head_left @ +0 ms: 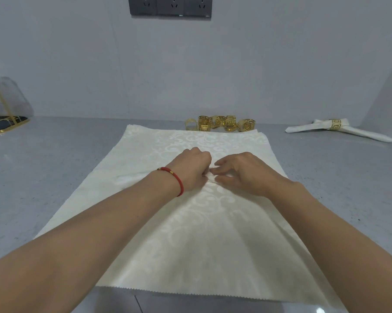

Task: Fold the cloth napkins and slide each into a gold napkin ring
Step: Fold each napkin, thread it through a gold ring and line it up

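A cream patterned cloth napkin [190,233] lies spread flat on the grey table [55,166]. Both hands meet at its middle. My left hand [190,170], with a red cord bracelet on the wrist, has its fingers curled and pinches a small raised fold of the cloth. My right hand [240,172] pinches the same fold from the right with thumb and fingertips. Several gold napkin rings [221,123] stand in a cluster just beyond the napkin's far edge. A folded napkin in a gold ring [339,129] lies at the far right.
A gold-framed wire holder with a clear cover [3,109] stands at the far left against the wall. Dark wall sockets [170,5] sit above. The table's front edge runs just below the napkin's near hem.
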Demonstrator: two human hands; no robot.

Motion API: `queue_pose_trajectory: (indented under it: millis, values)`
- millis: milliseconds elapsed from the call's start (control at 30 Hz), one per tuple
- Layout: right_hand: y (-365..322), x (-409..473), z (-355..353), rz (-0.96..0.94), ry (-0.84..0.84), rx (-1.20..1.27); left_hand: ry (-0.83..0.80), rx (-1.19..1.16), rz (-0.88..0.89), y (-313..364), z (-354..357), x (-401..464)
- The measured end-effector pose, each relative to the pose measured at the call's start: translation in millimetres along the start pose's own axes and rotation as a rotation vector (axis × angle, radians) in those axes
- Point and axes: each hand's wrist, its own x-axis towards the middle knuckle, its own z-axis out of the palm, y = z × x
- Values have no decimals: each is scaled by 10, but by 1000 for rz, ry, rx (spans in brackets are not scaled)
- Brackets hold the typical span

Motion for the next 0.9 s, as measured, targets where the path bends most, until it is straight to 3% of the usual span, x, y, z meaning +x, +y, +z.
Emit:
queue_pose_trajectory:
  millis: [167, 300, 400, 600, 767, 900]
  values:
    - [35, 45, -23, 142, 56, 306, 10, -55, 6, -54, 49, 64]
    - [116, 280, -37, 253, 192, 349, 32, -95, 19, -173, 21, 141]
    - [251, 570, -25, 330, 261, 350, 120, -77, -118, -528, -69, 214]
    - [601, 1305, 132, 483, 306, 132, 361, 13, -400, -952, 231, 140]
    - [539, 1943, 236, 424, 254, -53, 412, -13, -436, -945, 344, 197]
    - [548, 2397, 390, 360, 70, -323, 405, -32, -414, -991, 361, 232]
